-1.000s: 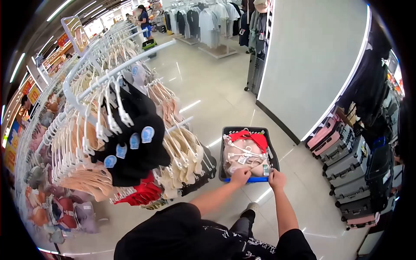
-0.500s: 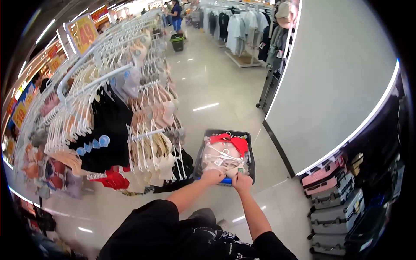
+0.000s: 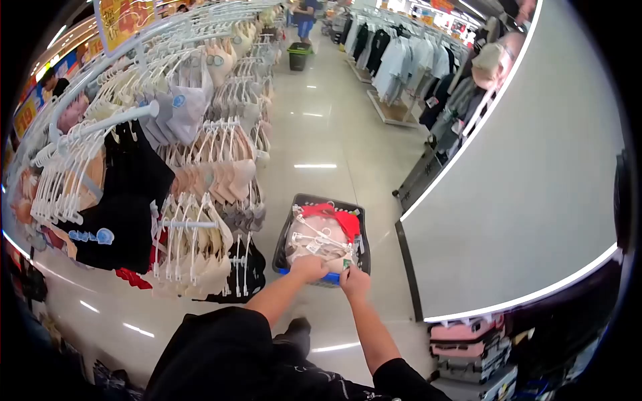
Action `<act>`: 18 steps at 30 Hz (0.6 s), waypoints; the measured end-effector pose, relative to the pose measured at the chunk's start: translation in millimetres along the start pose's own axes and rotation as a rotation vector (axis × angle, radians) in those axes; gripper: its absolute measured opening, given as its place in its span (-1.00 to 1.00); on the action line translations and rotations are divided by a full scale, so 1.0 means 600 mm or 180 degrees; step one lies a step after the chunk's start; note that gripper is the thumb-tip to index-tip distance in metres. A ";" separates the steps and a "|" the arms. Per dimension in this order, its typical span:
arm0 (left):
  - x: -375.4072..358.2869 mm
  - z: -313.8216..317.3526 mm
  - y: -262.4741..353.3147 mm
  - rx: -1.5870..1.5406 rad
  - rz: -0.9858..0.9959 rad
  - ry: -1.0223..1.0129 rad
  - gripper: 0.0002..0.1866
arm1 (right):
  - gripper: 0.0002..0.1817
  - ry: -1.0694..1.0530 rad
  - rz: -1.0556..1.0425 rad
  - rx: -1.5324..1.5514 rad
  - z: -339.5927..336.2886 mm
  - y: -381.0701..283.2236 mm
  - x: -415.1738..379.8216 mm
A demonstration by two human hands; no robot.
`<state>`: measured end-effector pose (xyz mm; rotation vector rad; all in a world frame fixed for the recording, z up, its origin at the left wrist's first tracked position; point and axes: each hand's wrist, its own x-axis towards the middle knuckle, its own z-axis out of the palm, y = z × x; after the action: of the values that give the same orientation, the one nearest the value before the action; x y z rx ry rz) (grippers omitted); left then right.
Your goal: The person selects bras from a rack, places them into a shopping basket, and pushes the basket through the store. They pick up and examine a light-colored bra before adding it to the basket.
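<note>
A dark grey shopping basket (image 3: pixel 278 257) with a blue bar (image 3: pixel 330 280) on its near side is in front of me. Inside are a red garment (image 3: pixel 346 222), pale beige bras (image 3: pixel 302 242) and white hangers (image 3: pixel 314 235). Over the near rim, my left hand (image 3: pixel 309 269) is closed, its fingertips against beige fabric. Close beside it, my right hand (image 3: pixel 355 282) is closed at the same fabric, by a small green tag (image 3: pixel 346 263). The fabric looks like a bra held between both hands. My hands partly cover the blue bar, and their undersides are hidden.
Racks of bras (image 3: pixel 231 177) line the left, with a black garment (image 3: pixel 124 200) nearest. A grey panel (image 3: pixel 515 194) stands at right, with suitcases (image 3: pixel 468 341) below it. Up the aisle are a person (image 3: pixel 305 19), a green-and-black basket (image 3: pixel 298 57) and white shirts (image 3: pixel 396 63).
My view has moved forward along the aisle, bringing the racks and panel closer. The basket has stayed in front of me, under my hands. Both hands keep their closed hold.
</note>
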<state>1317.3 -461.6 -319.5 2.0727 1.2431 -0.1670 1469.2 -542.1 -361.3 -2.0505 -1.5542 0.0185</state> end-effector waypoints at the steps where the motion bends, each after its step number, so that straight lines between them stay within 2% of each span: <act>1: 0.021 -0.013 -0.001 -0.0070 -0.0058 -0.0048 -0.65 | -0.83 -0.0065 -0.0075 0.0040 0.007 0.006 0.021; 2: 0.042 -0.007 -0.004 0.0134 -0.0047 0.0434 -0.65 | -0.83 -0.0118 -0.0160 0.0074 0.011 0.014 0.046; 6: 0.127 -0.039 -0.019 -0.0050 -0.0079 0.0442 -0.61 | -0.81 -0.0369 -0.0190 0.0064 0.067 0.050 0.127; 9: 0.190 -0.059 -0.020 -0.0120 -0.0111 0.0539 -0.60 | -0.82 -0.0179 -0.0343 0.0042 0.083 0.056 0.198; 15: 0.295 -0.141 -0.036 -0.0193 -0.0140 0.0461 -0.59 | -0.85 -0.0326 -0.0375 0.0156 0.162 0.081 0.328; 16: 0.317 -0.148 -0.041 -0.0293 -0.0117 0.0612 -0.65 | -0.84 -0.0335 -0.0368 0.0141 0.165 0.075 0.351; 18: 0.358 -0.161 -0.055 -0.0264 -0.0158 0.0553 -0.60 | -0.84 -0.0346 -0.0337 0.0102 0.173 0.068 0.393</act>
<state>1381.8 -236.1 -359.1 2.0202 1.3820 0.0427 1547.5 -295.1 -392.5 -1.9686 -1.7155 0.1160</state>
